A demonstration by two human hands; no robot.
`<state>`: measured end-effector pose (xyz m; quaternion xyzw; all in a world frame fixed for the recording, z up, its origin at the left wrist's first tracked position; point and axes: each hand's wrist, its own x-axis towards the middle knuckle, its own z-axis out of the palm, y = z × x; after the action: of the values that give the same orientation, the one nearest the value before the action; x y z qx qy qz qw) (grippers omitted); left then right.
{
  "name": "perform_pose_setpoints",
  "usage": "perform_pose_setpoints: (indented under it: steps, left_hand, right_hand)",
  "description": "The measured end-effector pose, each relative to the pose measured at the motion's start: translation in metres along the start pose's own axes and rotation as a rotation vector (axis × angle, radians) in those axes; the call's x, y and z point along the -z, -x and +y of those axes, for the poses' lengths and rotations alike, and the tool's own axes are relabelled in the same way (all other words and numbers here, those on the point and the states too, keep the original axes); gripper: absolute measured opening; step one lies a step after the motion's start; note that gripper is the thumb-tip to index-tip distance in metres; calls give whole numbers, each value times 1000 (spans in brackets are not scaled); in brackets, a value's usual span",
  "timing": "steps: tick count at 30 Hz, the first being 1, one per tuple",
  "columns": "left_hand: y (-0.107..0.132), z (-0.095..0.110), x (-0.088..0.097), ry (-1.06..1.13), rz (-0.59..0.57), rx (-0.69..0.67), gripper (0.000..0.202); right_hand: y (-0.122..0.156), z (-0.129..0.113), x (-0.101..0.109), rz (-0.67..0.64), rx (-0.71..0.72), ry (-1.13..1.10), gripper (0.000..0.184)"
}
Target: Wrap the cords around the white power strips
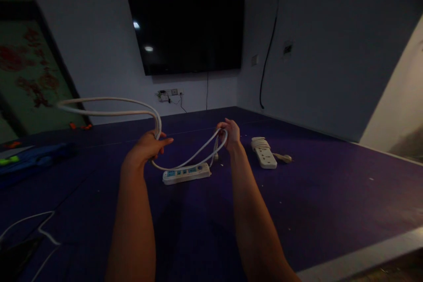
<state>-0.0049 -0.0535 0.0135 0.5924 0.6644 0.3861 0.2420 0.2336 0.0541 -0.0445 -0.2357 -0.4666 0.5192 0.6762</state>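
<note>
My left hand (148, 146) is closed on a thick white power cord (109, 106), which arcs up and off to the left from my fingers. My right hand (230, 133) is closed on the same cord further along, where it bends in a loop. Between my hands the cord sags in a double strand down to a white power strip (187, 173) with blue switches, which lies flat on the dark purple floor (330, 185) just below my hands.
A second white power strip (264, 153) with its cord wound and plug beside it lies right of my right hand. A black screen (188, 33) hangs on the far wall above wall sockets (169, 94). Thin white cables (36, 224) lie bottom left, blue objects (29, 158) at left.
</note>
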Motion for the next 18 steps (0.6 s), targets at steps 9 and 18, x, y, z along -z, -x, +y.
perform_pose_setpoints:
  steps: [9, 18]
  left_hand:
    - [-2, 11, -24, -410, -31, 13, 37]
    - [-19, -2, -37, -639, -49, 8, 7]
  right_hand:
    - [-6, 15, -24, -9, -8, 15, 41]
    - [8, 11, -43, -157, 74, 180, 52]
